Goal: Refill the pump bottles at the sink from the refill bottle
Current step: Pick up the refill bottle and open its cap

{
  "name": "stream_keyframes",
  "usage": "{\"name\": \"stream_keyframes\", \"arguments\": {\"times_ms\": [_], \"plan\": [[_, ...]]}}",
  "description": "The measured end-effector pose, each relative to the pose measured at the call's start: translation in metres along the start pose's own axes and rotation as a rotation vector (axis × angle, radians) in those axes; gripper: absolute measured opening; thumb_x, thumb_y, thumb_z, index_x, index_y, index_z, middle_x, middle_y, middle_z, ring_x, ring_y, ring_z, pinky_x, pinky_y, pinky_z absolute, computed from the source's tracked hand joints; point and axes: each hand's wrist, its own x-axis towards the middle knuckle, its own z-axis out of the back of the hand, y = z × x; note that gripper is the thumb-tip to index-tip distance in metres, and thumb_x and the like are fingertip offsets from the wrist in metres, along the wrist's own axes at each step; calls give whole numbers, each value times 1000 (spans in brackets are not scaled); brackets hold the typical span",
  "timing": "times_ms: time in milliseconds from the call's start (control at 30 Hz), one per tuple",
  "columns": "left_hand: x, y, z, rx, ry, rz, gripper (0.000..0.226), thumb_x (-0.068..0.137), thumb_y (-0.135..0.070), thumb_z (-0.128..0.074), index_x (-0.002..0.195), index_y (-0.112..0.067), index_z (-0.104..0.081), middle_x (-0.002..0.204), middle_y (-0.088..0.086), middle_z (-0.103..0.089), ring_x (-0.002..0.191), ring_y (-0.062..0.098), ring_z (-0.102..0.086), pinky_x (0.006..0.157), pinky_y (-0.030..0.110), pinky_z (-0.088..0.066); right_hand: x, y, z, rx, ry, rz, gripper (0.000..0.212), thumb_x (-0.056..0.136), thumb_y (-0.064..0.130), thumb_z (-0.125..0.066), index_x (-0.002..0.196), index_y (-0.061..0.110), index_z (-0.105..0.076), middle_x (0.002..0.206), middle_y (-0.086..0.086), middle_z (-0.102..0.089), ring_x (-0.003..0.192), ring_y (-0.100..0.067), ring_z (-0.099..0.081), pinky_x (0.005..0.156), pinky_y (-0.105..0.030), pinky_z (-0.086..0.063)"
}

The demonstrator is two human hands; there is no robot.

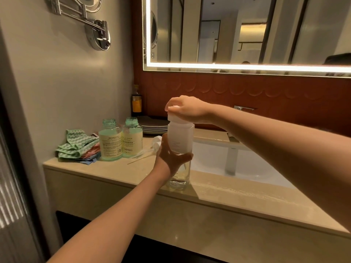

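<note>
A tall clear bottle (180, 141) with a frosted upper part stands on the beige counter edge (114, 179) beside the sink. My left hand (171, 158) grips its middle. My right hand (182, 109) grips the white cap (175, 115) on top of it. Two open green-tinted pump bottles, one on the left (110, 143) and one on the right (133, 139), stand without their pumps further left. A white pump head with its tube (153, 145) lies on the counter behind my left hand.
Folded green and pink cloths (77, 147) lie at the counter's left end. Grey plates (153, 126) are stacked at the back, with a dark bottle (137, 101) in the corner. The white basin (237, 160) and its tap (232, 158) lie to the right, below a lit mirror (247, 31).
</note>
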Motion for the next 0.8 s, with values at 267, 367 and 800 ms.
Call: {"name": "stream_keyframes", "arguments": {"times_ms": [267,367,800], "plan": [[3,1,-1,2,-15,28,78,69,-10,-79,129,-23,-31,116,1,-46,110,19,-46,90,33,-48,2,1,-3,-478,-212,-89,75,83,74,-27,129,18,-49,117,-6,-56,102,-24,-56,70,-30,-46],[4,3,-1,2,-11,20,80,67,-11,-81,130,-20,-32,117,4,-49,111,21,-48,93,42,-50,3,-2,-7,-463,-208,-32,58,92,61,-29,117,15,-55,100,-4,-58,84,-16,-52,63,-25,-42],[5,6,-2,18,-22,2,79,67,-15,-81,130,-21,-33,115,4,-50,107,20,-50,84,32,-52,6,4,-10,-526,-242,-123,64,91,67,-21,92,13,-56,82,-4,-56,67,-14,-49,52,-22,-34]]}}
